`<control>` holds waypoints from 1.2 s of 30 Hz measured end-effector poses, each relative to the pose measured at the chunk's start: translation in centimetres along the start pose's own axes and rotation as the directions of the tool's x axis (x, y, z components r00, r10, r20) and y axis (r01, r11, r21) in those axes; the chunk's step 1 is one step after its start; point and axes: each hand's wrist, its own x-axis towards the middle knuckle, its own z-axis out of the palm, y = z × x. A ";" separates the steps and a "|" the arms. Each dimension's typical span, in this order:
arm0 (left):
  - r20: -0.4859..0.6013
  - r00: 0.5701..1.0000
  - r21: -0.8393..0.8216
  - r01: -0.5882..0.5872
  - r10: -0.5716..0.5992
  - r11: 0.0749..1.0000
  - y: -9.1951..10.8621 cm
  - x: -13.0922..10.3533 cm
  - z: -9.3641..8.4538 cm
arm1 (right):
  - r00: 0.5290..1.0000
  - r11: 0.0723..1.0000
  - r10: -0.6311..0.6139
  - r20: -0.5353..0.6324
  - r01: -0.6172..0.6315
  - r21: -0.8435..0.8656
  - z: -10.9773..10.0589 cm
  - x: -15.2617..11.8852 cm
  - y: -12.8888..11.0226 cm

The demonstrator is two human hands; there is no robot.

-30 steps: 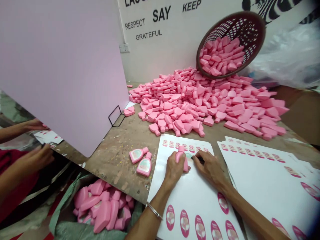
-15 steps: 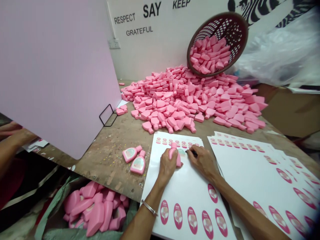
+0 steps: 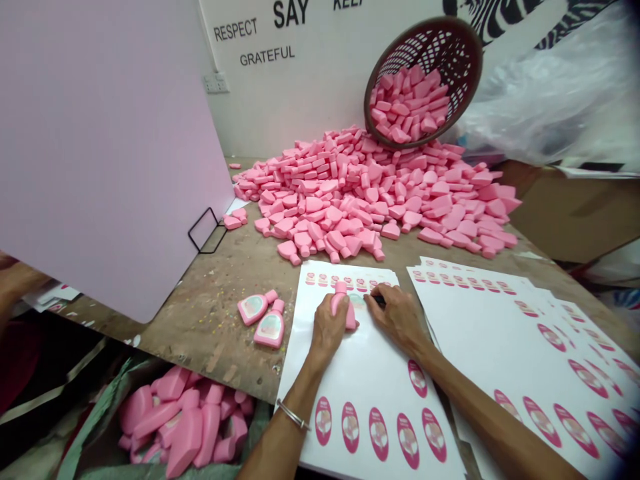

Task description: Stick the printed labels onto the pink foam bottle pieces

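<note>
My left hand [image 3: 327, 325] is closed around a small pink bottle [image 3: 341, 288], held upright with its cap upward over a white sticker sheet [image 3: 370, 363]. Beside it, my right hand [image 3: 397, 317] is pinched, with a small dark object [image 3: 380, 301] partly showing among the fingers; its kind is unclear. Its fingertips are at the edge of a pale green label [image 3: 357, 300], and whether that label is still on the sheet cannot be made out. Two pink bottles with pale labels, one [image 3: 253, 307] behind the other [image 3: 270, 327], lie left of the sheet.
A large heap of pink bottles [image 3: 350, 200] covers the table's back, below a tilted brown basket [image 3: 470, 73]. More sticker sheets [image 3: 480, 333] lie at right. A pale upright panel [image 3: 110, 147] stands left, partly hiding another person's arm [image 3: 17, 287]. A bag of bottles [image 3: 185, 420] sits below.
The whole view has shifted slightly, so things appear a little further left and up. My hands keep nearly the same hold; the other person's arm has moved further behind the panel.
</note>
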 end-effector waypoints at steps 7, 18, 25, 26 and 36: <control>0.010 1.000 -0.011 0.011 -0.010 1.000 0.0 0.0 0.0 | 0.994 0.996 -0.084 0.066 0.084 0.006 -0.2 0.6 0.6; 0.003 1.000 -0.027 0.016 -0.016 1.000 -0.2 0.1 0.0 | 0.990 0.992 -0.119 0.072 0.116 0.050 0.0 1.0 0.9; -0.005 1.000 -0.015 0.004 -0.005 1.000 -0.4 0.3 0.0 | 0.982 0.985 -0.137 0.128 0.121 0.122 -0.2 1.2 1.4; -0.005 1.000 -0.011 0.002 -0.002 1.000 -0.5 0.3 0.0 | 0.982 0.984 -0.134 0.131 0.117 0.131 -0.2 1.1 1.4; -0.010 1.000 -0.048 0.011 -0.012 0.999 -0.6 0.3 0.0 | 0.993 0.985 -0.101 0.063 0.091 0.147 0.0 1.2 1.0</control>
